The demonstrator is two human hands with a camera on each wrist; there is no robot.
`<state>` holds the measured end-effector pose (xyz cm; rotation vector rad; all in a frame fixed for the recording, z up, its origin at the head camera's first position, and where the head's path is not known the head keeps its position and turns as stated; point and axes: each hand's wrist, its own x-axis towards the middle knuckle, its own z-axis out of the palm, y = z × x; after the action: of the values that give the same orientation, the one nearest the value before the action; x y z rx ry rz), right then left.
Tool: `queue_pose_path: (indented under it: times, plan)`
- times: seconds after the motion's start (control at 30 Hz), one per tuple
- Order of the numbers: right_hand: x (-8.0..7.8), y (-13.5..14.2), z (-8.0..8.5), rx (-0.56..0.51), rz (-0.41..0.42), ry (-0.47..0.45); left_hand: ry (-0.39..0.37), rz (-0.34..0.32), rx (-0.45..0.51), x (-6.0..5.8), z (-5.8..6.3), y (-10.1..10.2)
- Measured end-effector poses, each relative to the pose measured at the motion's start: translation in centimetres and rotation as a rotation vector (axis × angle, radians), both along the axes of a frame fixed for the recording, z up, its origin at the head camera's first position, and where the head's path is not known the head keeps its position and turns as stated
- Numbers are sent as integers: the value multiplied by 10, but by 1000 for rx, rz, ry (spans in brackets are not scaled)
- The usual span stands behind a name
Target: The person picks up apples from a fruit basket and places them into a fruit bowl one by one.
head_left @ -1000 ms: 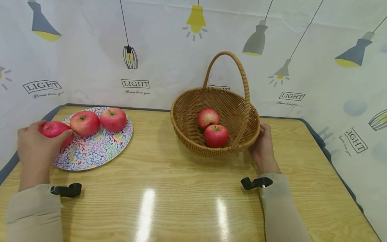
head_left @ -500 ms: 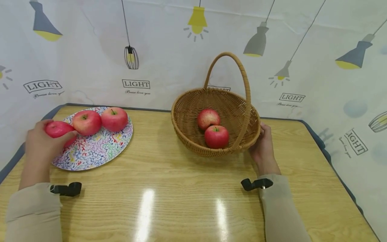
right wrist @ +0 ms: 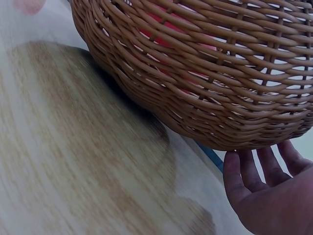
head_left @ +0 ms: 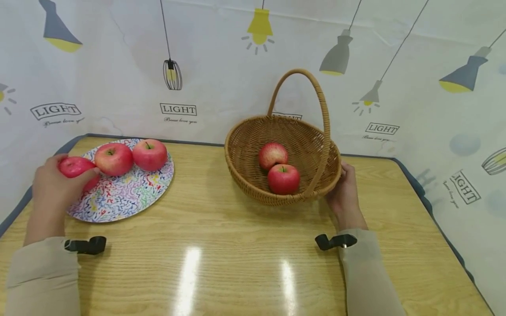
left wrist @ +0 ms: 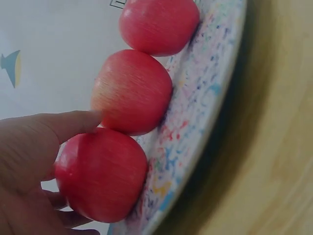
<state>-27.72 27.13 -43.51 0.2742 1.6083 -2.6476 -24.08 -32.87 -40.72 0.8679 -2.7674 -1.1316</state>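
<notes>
On the left of a round plate [head_left: 122, 204] with a colourful squiggle pattern, my left hand [head_left: 53, 188] holds a red apple [left wrist: 105, 178], thumb on one side and fingers on the other. Its thumb tip reaches the middle apple [head_left: 113, 159]. A third apple [head_left: 149, 155] completes the row along the plate's far side. To the right stands a wicker basket [head_left: 245, 184] with a tall handle [head_left: 322, 109]; two apples [head_left: 283, 179] lie inside. My right hand [head_left: 344, 193] rests its extended fingers [right wrist: 252, 174] against the basket's outer right side.
Everything stands on a wooden table [head_left: 189, 245] with light glare near its front. A white cloth [head_left: 213, 52] printed with lamps hangs behind and around it. Each wrist carries a small black camera mount [head_left: 88, 245].
My left hand has shifted slightly right, bringing the held apple closer in beside the middle one, then stayed there. The right hand and basket look unmoved.
</notes>
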Motion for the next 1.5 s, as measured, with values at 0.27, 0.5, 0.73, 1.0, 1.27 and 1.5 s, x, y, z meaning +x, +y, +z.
queue_pose_path:
  times: [0.27, 0.5, 0.73, 1.0, 1.27, 1.5]
  plan:
    - [0, -1, 0, 23, -1, -13, 150, 137, -5, 6, 19, 13]
    - [0, 0, -1, 22, -8, 2, 486, 339, -4, 10, 47, 38]
    - [0, 1, 0, 15, -17, 13, 665, 320, 7, 18, 71, 53]
    - [-1, 0, -2, -17, -11, 10, 785, 198, -8, 25, 82, 74]
    - [-5, -1, -1, -16, -28, 20, 859, 17, -36, 29, 87, 117]
    - [-5, 4, -3, -27, -31, 0, 814, -182, 35, 18, 100, 165]
